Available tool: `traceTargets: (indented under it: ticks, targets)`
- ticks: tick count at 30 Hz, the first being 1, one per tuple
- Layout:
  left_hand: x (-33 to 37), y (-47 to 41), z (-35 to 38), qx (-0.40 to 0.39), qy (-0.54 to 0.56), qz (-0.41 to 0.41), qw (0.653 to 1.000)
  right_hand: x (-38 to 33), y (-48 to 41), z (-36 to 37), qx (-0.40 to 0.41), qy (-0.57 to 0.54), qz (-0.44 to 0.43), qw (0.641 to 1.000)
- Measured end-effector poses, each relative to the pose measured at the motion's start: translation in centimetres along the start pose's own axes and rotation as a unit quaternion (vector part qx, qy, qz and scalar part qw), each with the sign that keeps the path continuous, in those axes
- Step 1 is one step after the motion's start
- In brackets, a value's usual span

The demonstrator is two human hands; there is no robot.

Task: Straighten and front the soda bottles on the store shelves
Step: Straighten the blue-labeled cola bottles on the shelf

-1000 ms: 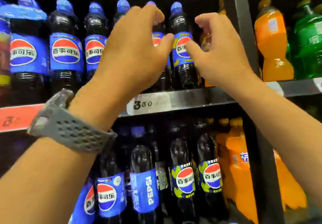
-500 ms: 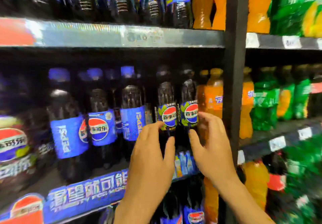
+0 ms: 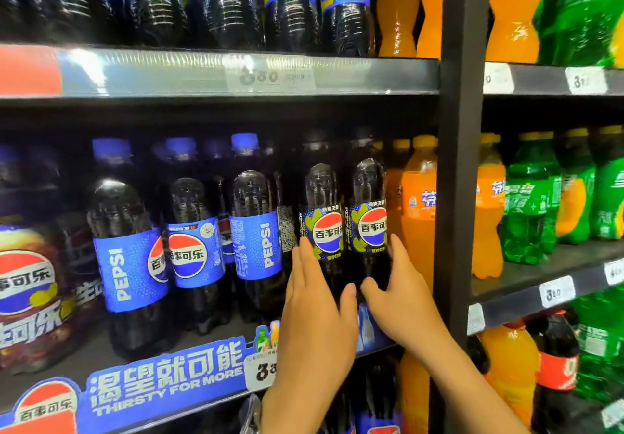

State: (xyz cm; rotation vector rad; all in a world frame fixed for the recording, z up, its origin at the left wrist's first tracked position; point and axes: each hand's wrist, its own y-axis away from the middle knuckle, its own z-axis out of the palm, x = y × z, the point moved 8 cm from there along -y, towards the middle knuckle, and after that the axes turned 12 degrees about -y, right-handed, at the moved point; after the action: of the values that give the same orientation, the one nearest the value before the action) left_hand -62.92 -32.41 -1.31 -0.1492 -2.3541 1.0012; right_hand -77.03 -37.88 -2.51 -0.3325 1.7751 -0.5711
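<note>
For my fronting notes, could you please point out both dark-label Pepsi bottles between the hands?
left dark-label Pepsi bottle (image 3: 327, 233): head view, label logo.
right dark-label Pepsi bottle (image 3: 371, 227): head view, label logo.

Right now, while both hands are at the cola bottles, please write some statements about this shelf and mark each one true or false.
1. The left hand and right hand flank the two black-label Pepsi bottles. True.
2. The orange soda bottles stand left of them. False: they stand right.
3. The nearest blue-label bottle shows its round logo frontally. False: the word PEPSI faces out.
4. The green bottles stand beyond the black post. True.
</note>
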Motion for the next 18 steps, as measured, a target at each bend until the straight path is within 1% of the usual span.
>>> traceTargets:
  ticks: [3,6,9,13,18]
  targets:
    - [0.3,-0.6,0.7,0.019,-0.022,-0.026,0.999,0.6,-0.2,-0.3,-0.025,-0.012,-0.003,1.0]
    - [0.5,-0.8,1.0,0.044,-0.057,-0.051,0.996,0.6,-0.3,-0.6,-0.04,-0.002,-0.04,0.998]
    - [0.7,-0.9,1.1,0.066,-0.102,-0.071,0.99,0.5,-0.2,-0.7,-0.036,0.009,-0.066,0.997]
    - [1.2,-0.9,1.3,0.084,-0.144,-0.079,0.983,0.7,-0.1,-0.5,-0.023,0.014,-0.072,0.997]
    - [1.1,-0.8,1.3,0.095,-0.163,-0.088,0.978,1.2,0.0,-0.4,-0.026,0.04,-0.073,0.996]
